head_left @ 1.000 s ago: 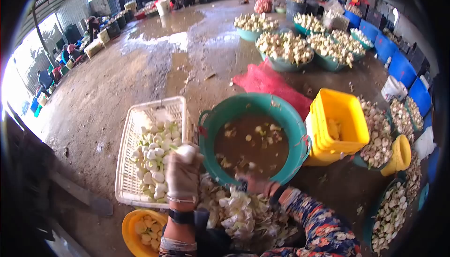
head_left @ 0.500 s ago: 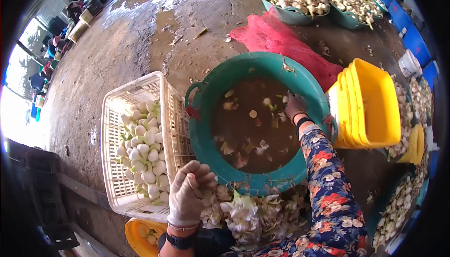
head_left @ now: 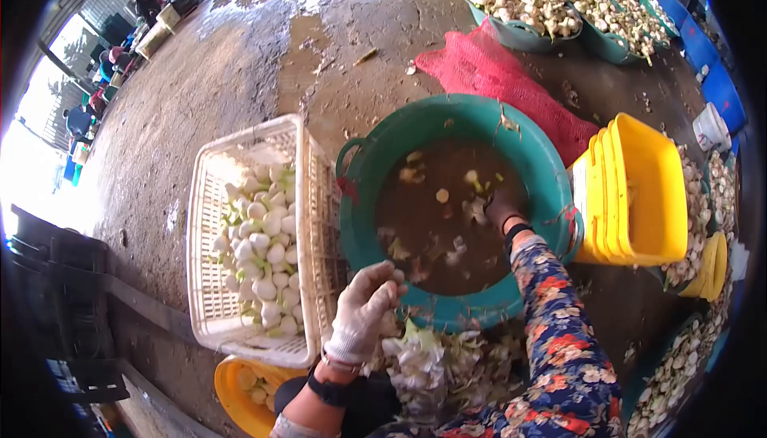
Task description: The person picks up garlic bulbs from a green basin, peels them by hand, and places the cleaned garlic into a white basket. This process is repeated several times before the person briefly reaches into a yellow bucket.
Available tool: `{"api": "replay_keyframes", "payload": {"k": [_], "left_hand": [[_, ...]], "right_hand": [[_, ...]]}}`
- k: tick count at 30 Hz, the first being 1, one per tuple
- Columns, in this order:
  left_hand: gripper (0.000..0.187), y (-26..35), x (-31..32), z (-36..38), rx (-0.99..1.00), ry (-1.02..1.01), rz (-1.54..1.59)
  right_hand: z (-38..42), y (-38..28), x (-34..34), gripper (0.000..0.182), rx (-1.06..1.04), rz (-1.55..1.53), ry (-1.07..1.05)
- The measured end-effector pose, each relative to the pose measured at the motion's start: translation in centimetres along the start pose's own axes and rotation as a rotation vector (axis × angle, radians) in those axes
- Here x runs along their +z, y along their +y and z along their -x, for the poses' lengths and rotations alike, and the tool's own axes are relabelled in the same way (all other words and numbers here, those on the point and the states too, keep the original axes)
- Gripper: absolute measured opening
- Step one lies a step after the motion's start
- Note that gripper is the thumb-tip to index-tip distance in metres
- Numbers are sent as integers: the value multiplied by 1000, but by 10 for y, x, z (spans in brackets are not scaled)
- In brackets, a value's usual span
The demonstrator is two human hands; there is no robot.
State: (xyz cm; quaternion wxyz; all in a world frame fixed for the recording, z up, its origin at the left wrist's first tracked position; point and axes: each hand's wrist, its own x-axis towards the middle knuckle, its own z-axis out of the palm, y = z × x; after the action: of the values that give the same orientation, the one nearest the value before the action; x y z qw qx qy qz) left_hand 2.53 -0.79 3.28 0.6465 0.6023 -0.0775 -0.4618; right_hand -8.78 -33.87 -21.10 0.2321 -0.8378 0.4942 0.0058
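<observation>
My left hand [head_left: 366, 309], in a pale dirty glove, is raised at the near left rim of the green tub [head_left: 471, 317]. Its fingers are bent in towards the thumb; what they hold, if anything, is too small to name. My right hand [head_left: 502, 208], in a dark wet glove, reaches into the tub's murky water [head_left: 447, 270], its fingers mostly hidden. Bulb pieces [head_left: 473, 178] and peel scraps [head_left: 455, 251] float near it. Left of the tub, a white plastic crate [head_left: 313, 222] holds many trimmed white bulbs [head_left: 264, 266], apparently fresh garlic.
Stacked yellow bins [head_left: 651, 190] stand right of the tub. A red mesh sack [head_left: 487, 71] lies behind it. Leafy peelings [head_left: 447, 366] are heaped in front. A yellow bucket [head_left: 232, 406] sits below the crate. Tubs of bulbs [head_left: 519, 7] stand farther back; people work far left.
My left hand has shifted right and towards the tub's rim. My right hand has gone lower into the water. The whole view has swung slightly left.
</observation>
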Motion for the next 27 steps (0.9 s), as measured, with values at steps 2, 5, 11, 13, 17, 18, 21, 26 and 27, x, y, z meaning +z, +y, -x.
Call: {"api": "replay_keyframes", "payload": {"k": [2,5,11,13,17,18,21,26,27], "left_hand": [[46,-5,-2,2,5,-55,-70],[63,-11,7,6,115,-79,-303],[68,-24,15,15,219,-261,-337],[61,-25,16,21,306,-253,-318],[45,-24,21,43,613,-164,-521],[46,-18,24,53,667,-164,-580],[48,-5,24,70,705,-146,-751],[49,-2,17,73,701,-219,-715],[48,-1,16,73,739,-223,-737]], "right_hand": [[16,0,-2,21,-22,-415,-119],[92,-57,-74,22,-68,-746,-373],[208,-124,-136,23,-452,-1066,-550],[233,-133,-146,29,-480,-1203,-494],[274,-139,-126,26,-182,-1484,-407],[288,-153,-133,25,-117,-1477,-337],[302,-157,-135,26,-136,-1416,-256],[320,-160,-156,24,-154,-1384,-312],[321,-160,-157,23,-182,-1390,-328]]}}
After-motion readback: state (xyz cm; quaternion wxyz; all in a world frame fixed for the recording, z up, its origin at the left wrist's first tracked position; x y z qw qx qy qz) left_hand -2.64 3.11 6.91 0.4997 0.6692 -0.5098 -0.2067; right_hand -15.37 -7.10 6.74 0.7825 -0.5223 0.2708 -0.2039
